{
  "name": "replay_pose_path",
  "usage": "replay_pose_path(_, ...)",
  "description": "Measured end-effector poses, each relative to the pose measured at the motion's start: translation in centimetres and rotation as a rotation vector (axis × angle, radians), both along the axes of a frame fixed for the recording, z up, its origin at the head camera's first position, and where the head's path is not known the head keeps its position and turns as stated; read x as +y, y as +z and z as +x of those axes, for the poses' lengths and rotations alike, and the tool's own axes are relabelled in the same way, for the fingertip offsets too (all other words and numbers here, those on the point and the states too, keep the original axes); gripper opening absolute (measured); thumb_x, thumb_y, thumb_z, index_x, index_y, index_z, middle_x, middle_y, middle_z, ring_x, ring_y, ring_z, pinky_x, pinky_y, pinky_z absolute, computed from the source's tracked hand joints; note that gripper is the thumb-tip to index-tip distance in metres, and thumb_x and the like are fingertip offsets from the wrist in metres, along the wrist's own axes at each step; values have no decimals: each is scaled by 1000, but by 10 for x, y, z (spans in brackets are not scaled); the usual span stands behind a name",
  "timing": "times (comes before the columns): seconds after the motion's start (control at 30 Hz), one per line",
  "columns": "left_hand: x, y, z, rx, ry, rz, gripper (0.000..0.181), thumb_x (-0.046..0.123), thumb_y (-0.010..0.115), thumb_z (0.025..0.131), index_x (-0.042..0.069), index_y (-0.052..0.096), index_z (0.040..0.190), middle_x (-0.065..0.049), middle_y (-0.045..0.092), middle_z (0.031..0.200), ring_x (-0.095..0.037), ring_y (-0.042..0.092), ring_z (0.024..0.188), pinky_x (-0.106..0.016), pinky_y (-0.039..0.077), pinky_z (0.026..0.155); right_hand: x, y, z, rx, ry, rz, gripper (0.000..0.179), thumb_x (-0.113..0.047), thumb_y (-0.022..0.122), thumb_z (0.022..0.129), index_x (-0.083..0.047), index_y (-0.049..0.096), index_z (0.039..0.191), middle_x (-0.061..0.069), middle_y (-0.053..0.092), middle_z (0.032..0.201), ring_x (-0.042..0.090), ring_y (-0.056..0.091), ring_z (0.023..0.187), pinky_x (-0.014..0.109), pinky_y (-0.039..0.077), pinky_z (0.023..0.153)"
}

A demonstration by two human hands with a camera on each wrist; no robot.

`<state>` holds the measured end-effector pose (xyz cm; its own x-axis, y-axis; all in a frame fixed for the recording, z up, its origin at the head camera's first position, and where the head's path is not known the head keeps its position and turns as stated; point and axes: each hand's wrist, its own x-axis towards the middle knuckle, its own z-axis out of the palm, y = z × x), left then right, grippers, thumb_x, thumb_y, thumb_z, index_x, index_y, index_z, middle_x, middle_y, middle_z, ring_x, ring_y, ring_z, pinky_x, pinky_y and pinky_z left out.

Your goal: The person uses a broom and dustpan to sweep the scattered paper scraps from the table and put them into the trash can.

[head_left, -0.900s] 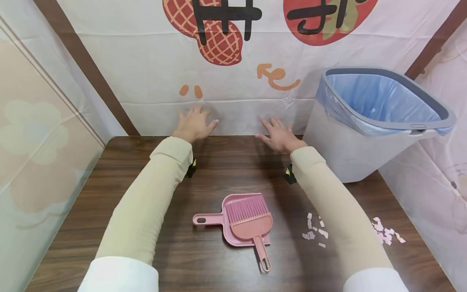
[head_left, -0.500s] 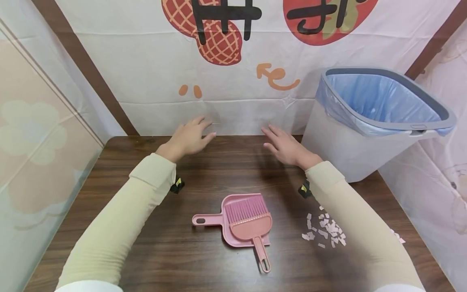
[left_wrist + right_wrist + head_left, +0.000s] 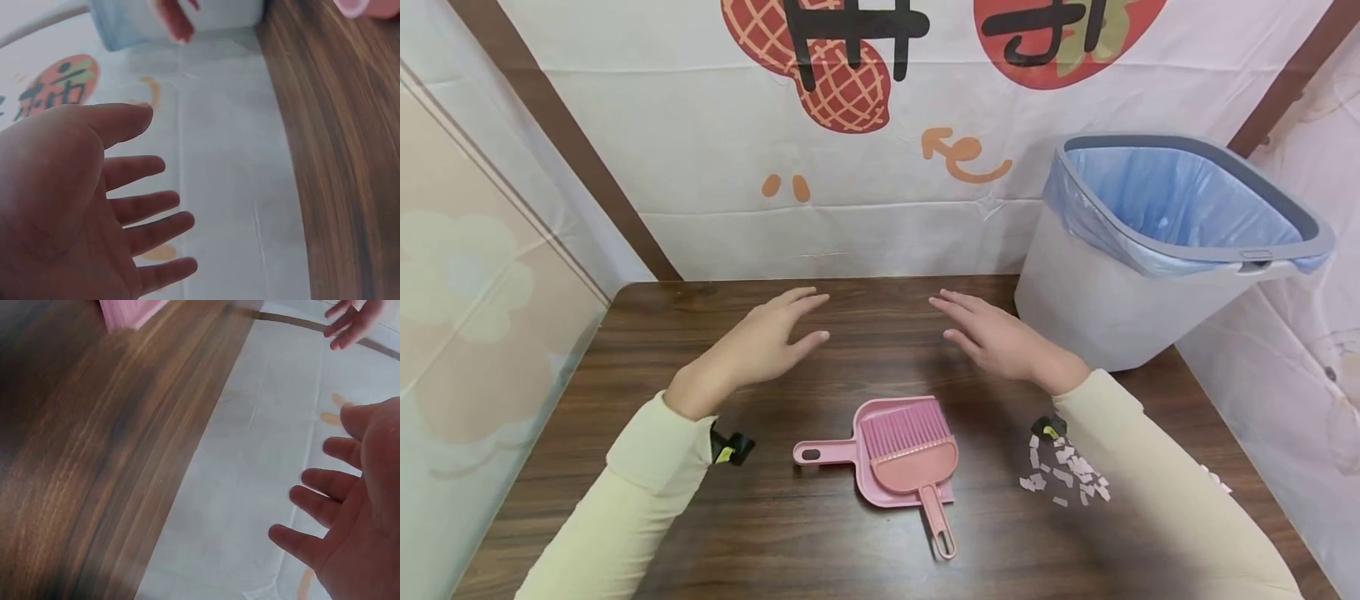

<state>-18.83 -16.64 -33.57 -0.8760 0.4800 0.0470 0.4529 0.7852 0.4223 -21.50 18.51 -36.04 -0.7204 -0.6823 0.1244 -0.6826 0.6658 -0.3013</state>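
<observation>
My left hand (image 3: 756, 346) hovers over the back left of the table, fingers spread and relaxed, holding nothing. Across from it, my right hand (image 3: 1000, 337) is likewise spread and bare, near the trash bin. Both palms face inward, as the left wrist view shows for the left hand (image 3: 75, 206) and the right wrist view for the right hand (image 3: 356, 512). Between and nearer than the hands lies a pink dustpan (image 3: 867, 483), its handle pointing left. A pink hand brush (image 3: 917, 467) rests on it, bristles toward the back. Scraps of pale paper (image 3: 1078, 471) lie right of the dustpan, partly behind the right forearm.
A grey-white trash bin (image 3: 1097, 292) lined with a blue bag (image 3: 1187, 196) stands at the back right. White printed cloth (image 3: 895, 242) hangs behind the wooden table (image 3: 760, 542). Cloth also borders both sides. A few more scraps (image 3: 1213, 479) show beyond the right forearm.
Both hands have drawn back from the rear cloth toward me, and the forearms have moved apart. More paper scraps now show beside the right forearm. The dustpan and brush have stayed put.
</observation>
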Motion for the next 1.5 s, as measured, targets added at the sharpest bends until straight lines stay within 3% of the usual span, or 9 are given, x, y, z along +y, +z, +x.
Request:
replay_pose_path(0.23,-18,-12,41,22,-7,140,54,21,62,103,0,46,150,-24,39,156,-43,37,143,-59,29,116,12,-9,28,95,89,-50,53,-8,63,99,-3,48,150,22,46,152,36,48,138,51,38,113)
replay_pose_path(0.47,-25,-38,76,20,-5,126,58,28,67,100,5,48,150,-22,43,154,-44,44,139,-62,35,111,22,-22,60,153,177,-24,57,-8,73,92,-4,52,146,20,51,149,36,52,134,51,43,109)
replay_pose_path(0.63,-17,-61,92,24,-42,135,60,27,72,97,5,50,148,-20,47,151,-42,48,136,-60,39,108,20,-29,82,159,225,-17,62,-11,78,88,-4,54,144,18,51,149,34,51,135,50,44,108)
replay_pose_path(0.87,4,-85,98,-28,-77,156,60,24,74,94,2,52,146,-22,49,149,-38,48,136,-55,41,109,12,-42,108,130,301,13,81,-11,82,81,-5,43,152,17,46,153,32,50,137,46,47,106)
replay_pose_path(1.13,16,-97,99,-41,-95,150,62,26,77,92,-1,54,143,-19,54,144,-35,52,134,-52,42,109,9,-57,126,72,464,50,92,-16,88,73,-12,44,154,11,44,157,26,46,142,40,47,106)
replay_pose_path(1.37,21,-105,101,-59,-103,163,55,20,75,94,0,56,142,-16,59,139,-32,56,130,-50,44,108,3,-71,137,105,554,25,86,-17,86,78,-15,45,154,7,48,155,21,48,140,34,46,107)
replay_pose_path(1.5,24,-109,103,-16,-100,140,48,15,74,94,-1,60,138,-15,62,134,-31,59,126,-49,47,105,-2,-78,141,111,568,-20,74,-16,82,84,-16,50,151,6,50,153,20,47,141,31,43,109)
